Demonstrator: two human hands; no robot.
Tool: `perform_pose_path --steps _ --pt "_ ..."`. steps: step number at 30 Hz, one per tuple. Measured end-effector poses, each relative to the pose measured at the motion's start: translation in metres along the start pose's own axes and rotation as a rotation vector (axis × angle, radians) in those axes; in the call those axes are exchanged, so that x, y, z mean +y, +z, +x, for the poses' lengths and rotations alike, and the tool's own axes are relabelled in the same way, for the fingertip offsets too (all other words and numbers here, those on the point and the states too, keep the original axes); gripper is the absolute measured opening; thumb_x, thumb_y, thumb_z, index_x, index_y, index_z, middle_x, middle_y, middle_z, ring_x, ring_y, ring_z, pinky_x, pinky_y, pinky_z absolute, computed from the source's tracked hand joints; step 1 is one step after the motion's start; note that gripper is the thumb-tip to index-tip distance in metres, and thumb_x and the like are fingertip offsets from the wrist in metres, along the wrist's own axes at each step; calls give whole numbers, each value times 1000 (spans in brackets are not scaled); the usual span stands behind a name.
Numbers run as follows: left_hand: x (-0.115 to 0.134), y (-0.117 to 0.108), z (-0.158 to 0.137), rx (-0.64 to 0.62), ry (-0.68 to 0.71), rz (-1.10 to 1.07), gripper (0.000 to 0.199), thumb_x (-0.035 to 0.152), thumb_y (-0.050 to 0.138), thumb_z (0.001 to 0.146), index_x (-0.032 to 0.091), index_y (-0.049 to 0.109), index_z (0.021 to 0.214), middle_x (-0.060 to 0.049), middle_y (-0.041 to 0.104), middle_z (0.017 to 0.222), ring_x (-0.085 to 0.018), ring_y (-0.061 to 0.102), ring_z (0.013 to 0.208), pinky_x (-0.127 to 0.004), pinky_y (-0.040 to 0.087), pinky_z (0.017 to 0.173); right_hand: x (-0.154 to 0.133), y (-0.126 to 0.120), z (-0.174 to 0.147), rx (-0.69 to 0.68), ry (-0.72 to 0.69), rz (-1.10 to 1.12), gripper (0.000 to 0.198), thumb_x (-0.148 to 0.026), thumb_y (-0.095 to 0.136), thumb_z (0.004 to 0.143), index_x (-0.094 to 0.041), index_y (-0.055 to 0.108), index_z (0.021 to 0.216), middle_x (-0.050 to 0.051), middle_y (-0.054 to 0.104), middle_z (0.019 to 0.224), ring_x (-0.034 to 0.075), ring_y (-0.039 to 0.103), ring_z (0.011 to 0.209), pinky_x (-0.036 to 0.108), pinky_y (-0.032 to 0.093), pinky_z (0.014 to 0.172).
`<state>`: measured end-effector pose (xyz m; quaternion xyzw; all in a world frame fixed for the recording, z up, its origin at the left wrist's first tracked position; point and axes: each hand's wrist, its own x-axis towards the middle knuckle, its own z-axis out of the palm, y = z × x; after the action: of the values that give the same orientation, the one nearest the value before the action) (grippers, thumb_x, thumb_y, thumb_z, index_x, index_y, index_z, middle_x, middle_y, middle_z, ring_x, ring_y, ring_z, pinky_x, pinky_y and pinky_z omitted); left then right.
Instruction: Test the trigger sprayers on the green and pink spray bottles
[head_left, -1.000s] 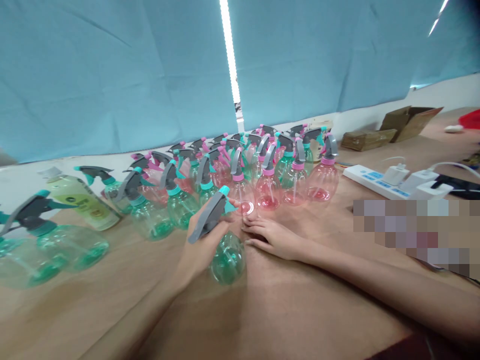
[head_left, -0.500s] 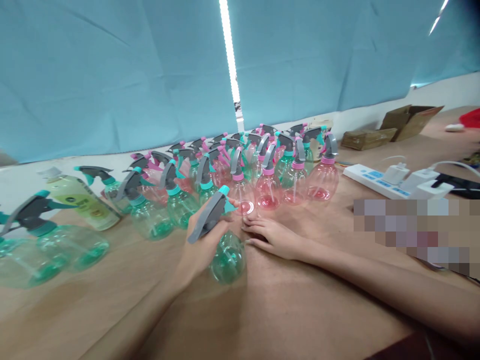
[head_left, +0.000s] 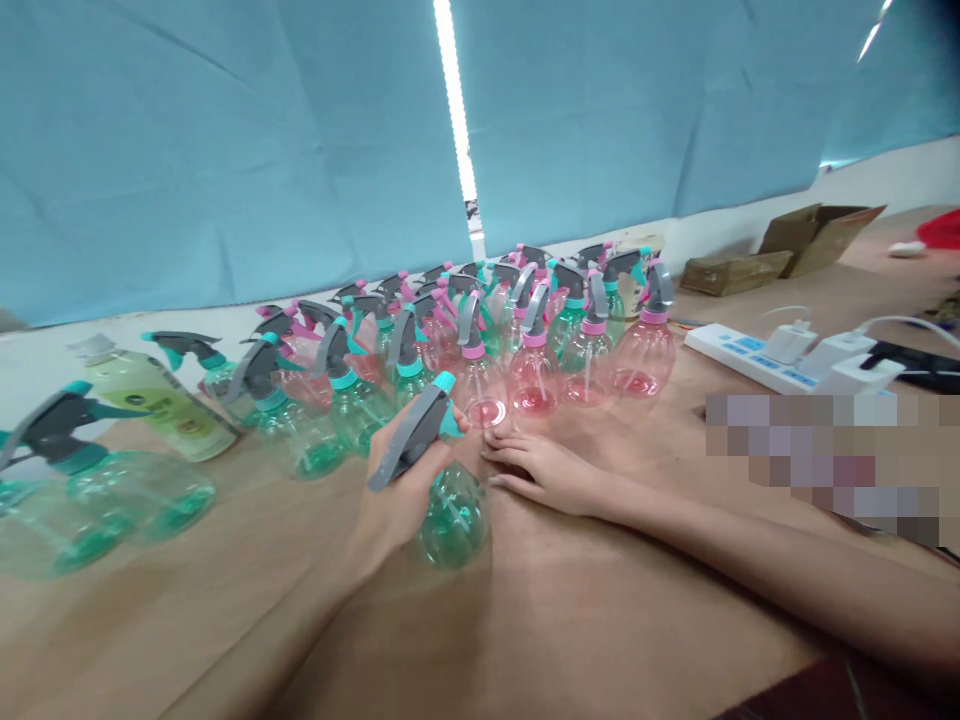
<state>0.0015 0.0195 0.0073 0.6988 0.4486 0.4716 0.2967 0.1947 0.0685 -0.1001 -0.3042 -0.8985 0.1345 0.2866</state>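
I have the left hand (head_left: 397,490) gripping a green spray bottle (head_left: 454,518). The right hand (head_left: 555,474) lies empty, fingers extended.

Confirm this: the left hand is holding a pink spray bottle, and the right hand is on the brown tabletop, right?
Not quite: the spray bottle in the left hand is green, not pink, as the head view shows. The right hand is on the brown tabletop.
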Motion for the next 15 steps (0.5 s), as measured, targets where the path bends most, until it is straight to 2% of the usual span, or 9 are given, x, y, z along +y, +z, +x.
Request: perform_pose_path --steps 8,15 --pt "5 1 -1 10 -36 27 9 20 53 70 22 60 75 2 62 79 -17 56 76 -28 41 72 1 1 0 -1 -10 -5 41 -36 50 99 -13 59 131 15 58 137 27 49 133 46 40 111" --pt "2 0 -7 -39 -58 -20 12 19 54 70 22 62 79 3 59 72 -15 54 64 -28 42 67 2 2 1 6 -19 -7 39 -36 50 98 -13 61 129 15 59 136 27 48 133 46 40 111"
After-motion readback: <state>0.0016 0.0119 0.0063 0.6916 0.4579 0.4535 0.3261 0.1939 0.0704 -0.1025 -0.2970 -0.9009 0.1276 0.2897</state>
